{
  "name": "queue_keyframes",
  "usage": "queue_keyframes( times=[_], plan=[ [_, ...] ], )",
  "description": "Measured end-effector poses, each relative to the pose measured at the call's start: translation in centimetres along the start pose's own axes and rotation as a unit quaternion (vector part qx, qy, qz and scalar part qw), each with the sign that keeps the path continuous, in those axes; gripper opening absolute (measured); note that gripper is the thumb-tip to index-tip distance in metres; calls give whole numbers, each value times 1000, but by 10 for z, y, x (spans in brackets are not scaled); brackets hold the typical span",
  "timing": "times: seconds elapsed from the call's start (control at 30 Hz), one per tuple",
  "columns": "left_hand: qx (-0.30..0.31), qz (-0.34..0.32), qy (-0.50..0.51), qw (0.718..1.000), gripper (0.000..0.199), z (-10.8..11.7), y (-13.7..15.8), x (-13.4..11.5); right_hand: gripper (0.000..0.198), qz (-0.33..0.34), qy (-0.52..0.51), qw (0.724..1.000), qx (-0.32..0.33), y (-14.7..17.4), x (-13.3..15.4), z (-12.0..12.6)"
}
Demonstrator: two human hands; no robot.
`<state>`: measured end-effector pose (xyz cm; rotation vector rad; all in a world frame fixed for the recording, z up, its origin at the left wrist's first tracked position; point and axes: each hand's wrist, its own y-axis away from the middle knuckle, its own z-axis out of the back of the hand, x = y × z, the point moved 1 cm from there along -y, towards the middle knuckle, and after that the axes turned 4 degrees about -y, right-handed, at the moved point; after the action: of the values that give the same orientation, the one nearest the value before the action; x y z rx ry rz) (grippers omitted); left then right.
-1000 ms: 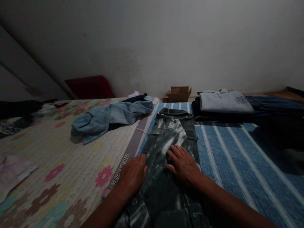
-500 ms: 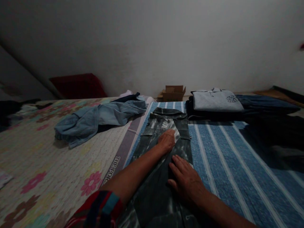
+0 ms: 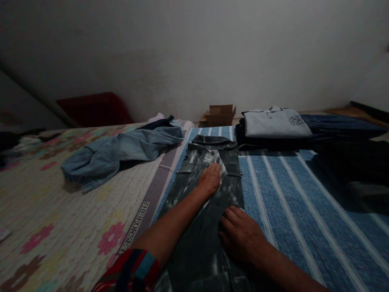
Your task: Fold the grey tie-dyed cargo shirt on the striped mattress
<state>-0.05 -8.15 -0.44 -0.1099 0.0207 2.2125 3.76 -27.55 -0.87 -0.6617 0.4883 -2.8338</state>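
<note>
Head view: one pair of dark, bleach-mottled jeans (image 3: 209, 190) lies flat and lengthwise on the blue striped sheet (image 3: 291, 202) of the bed, waistband at the far end. Two hands rest on it. The left hand (image 3: 209, 178) lies palm down near the pockets, fingers together and flat. The right hand (image 3: 241, 235) presses lower on the legs, fingers slightly apart, clamped on nothing. One light-blue denim garment (image 3: 121, 152) lies crumpled on the floral quilt (image 3: 60, 211) to the left. One folded grey shirt (image 3: 275, 123) sits on a dark stack at the far right, and one small open cardboard box (image 3: 219, 115) stands against the wall beyond.

Since half a second ago the left hand has slid a little farther up the jeans, and the right has drawn back and curled slightly. A second ago both hands lay side by side.

The jeans look stiff and heavy, the quilt stitched in a fine grid, the sheet smooth.
</note>
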Motion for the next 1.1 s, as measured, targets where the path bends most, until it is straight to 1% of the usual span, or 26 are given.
queue_keyframes(
  times=[0.1, 0.23, 0.37, 0.43, 0.53, 0.6, 0.67, 0.73, 0.8, 0.87, 0.93, 1.03, 1.1],
  plan=[
    [3, 1, -4, 1000, 41, -4, -1, 0, 11, 33, -12, 999, 34, -1, -10, 10],
    [3, 3, -8, 1000, 43, -9, -1, -1, 13, 31, -11, 998, 53, 2, -19, 17],
    [19, 10, -15, 1000, 44, -9, -1, -4, 15, 36, -15, 997, 65, 6, -20, 20],
    [29, 15, -13, 999, 44, -8, -1, -6, 18, 35, -10, 998, 52, 2, -15, 22],
    [30, 14, -8, 999, 44, -8, -2, -7, 25, 15, 11, 1000, 2, -12, -3, 23],
    [32, 15, -5, 999, 44, -10, -3, -7, 25, -21, 18, 999, -35, -24, 3, 18],
    [35, 16, 0, 999, 43, -12, -5, -6, 23, -70, 22, 995, -61, -35, 4, 6],
    [38, 10, 5, 999, 42, -13, -5, -4, 37, -116, 39, 990, -75, -40, -1, -10],
    [39, 2, 12, 999, 43, -14, -5, -3, 53, -143, 60, 985, -74, -37, -8, -27],
    [40, -2, 22, 999, 45, -15, -4, -1, 63, -151, 70, 984, -65, -29, -16, -39],
    [40, -3, 34, 999, 46, -16, -3, 0, 66, -152, 78, 984, -53, -21, -21, -44],
    [41, -18, 55, 997, 47, -14, -3, 5, 69, -155, 95, 983, -29, -13, -23, -41],
    [41, -39, 70, 996, 46, -10, -3, 10, 70, -160, 102, 982, -7, -11, -23, -36]
  ],
)
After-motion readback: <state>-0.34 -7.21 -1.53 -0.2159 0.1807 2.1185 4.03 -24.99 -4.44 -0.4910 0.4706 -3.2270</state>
